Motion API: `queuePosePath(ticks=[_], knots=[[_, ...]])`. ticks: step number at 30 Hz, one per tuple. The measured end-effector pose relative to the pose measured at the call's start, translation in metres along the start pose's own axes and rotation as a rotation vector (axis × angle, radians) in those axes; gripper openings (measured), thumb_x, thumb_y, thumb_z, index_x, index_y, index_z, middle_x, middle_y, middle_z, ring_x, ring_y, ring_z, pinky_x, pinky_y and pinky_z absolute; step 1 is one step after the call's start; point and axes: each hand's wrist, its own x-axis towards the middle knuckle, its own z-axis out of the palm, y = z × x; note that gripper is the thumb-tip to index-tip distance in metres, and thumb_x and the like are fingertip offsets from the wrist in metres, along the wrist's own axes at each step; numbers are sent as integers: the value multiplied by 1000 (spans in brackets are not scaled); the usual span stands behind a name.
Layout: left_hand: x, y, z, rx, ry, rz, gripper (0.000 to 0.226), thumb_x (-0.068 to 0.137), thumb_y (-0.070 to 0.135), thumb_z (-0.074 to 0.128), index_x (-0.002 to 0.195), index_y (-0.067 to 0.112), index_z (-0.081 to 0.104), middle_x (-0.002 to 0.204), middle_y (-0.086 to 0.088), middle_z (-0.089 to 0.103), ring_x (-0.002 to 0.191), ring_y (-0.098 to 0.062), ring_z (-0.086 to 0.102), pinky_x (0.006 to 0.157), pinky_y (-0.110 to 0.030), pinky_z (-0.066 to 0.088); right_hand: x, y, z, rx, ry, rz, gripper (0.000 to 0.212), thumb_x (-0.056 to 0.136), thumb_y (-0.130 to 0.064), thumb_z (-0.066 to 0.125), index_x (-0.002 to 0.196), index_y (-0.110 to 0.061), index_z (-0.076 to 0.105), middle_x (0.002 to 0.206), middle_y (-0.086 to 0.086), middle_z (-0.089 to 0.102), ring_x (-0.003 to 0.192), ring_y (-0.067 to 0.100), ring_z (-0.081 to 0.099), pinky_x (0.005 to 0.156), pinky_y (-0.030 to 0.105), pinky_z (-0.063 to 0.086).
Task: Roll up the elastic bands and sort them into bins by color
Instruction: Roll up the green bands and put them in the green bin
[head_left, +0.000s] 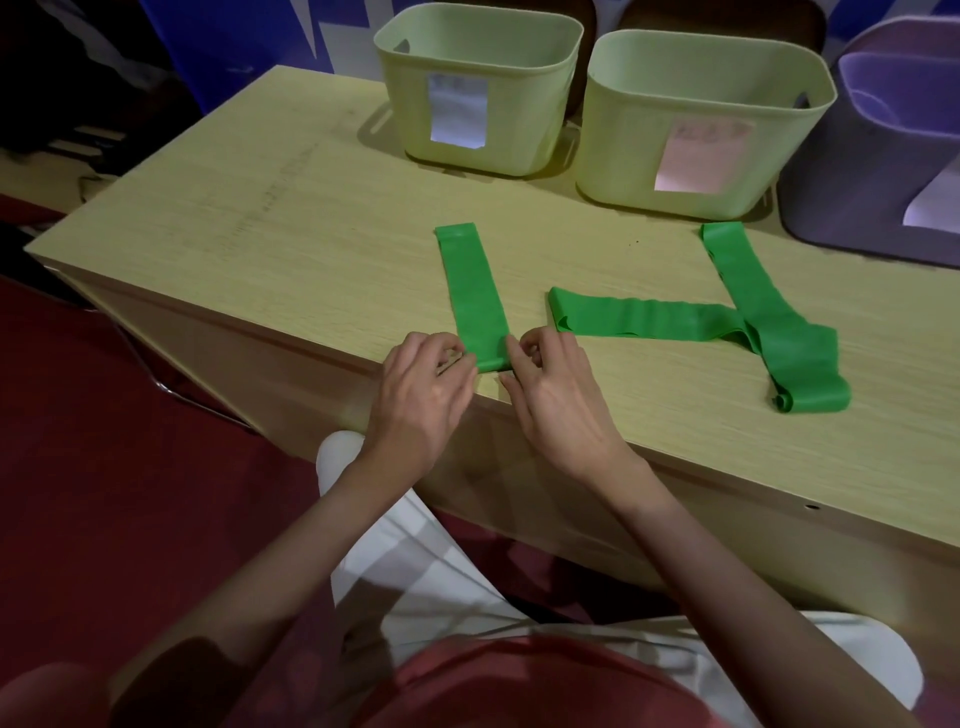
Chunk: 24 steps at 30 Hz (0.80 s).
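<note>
Both hands pinch the near end of the green band (474, 296): left hand (421, 395) at one corner, right hand (558, 395) at the other. Its long axis runs straight away from them toward the bins (478, 88).

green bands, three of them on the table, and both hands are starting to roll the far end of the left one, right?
Nearly. The head view shows both hands, left hand and right hand, pinching the near end of the left green band, at the table edge closest to the person, not the far end. The other two green bands lie untouched.
</note>
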Motion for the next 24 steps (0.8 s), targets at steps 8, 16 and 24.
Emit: queuePosePath(ticks=[8, 16, 24], knots=[[13, 4, -14, 32, -108, 35, 18, 83, 16, 57, 81, 4, 71, 100, -11, 63, 81, -26, 57, 65, -34, 47, 0, 0, -1, 93, 36, -24, 24, 87, -5, 66, 110, 1, 64, 98, 14, 56, 89, 26, 49, 73, 37, 43], [9, -3, -5, -94, -26, -25, 12, 86, 9, 61, 83, 6, 73, 90, -9, 64, 74, -25, 56, 62, -37, 50, 2, 3, -2, 64, 19, -39, 26, 87, -4, 66, 112, -3, 68, 96, 12, 59, 86, 29, 52, 70, 39, 44], [10, -4, -1, -105, -33, -3, 13, 80, 11, 74, 90, 4, 73, 81, -9, 63, 74, -24, 56, 62, -33, 49, 11, 7, 2, 59, -17, -19, 27, 82, -4, 68, 109, -2, 67, 107, 19, 56, 94, 34, 55, 77, 42, 49]])
